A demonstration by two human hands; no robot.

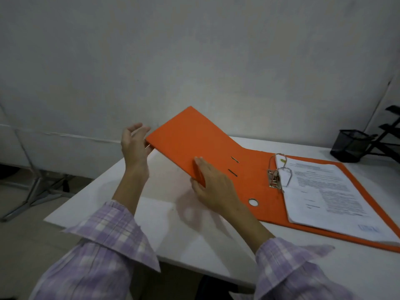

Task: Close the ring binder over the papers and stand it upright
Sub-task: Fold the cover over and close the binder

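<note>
An orange ring binder (pixel 255 176) lies open on the white table (pixel 173 224). Its back cover rests flat at the right with a stack of printed papers (pixel 324 191) on the metal rings (pixel 279 172). The front cover (pixel 186 137) is lifted off the table and tilts up to the left. My right hand (pixel 214 187) grips the near edge of that raised cover, thumb on top. My left hand (pixel 134 144) is at the cover's far left corner, fingers spread, touching its edge with the fingertips.
A black mesh pen holder (pixel 350 146) stands at the back right of the table, next to a black wire rack (pixel 389 135). A white wall (pixel 194 61) rises just behind the table. A metal stand's legs (pixel 36 187) are on the floor at the left.
</note>
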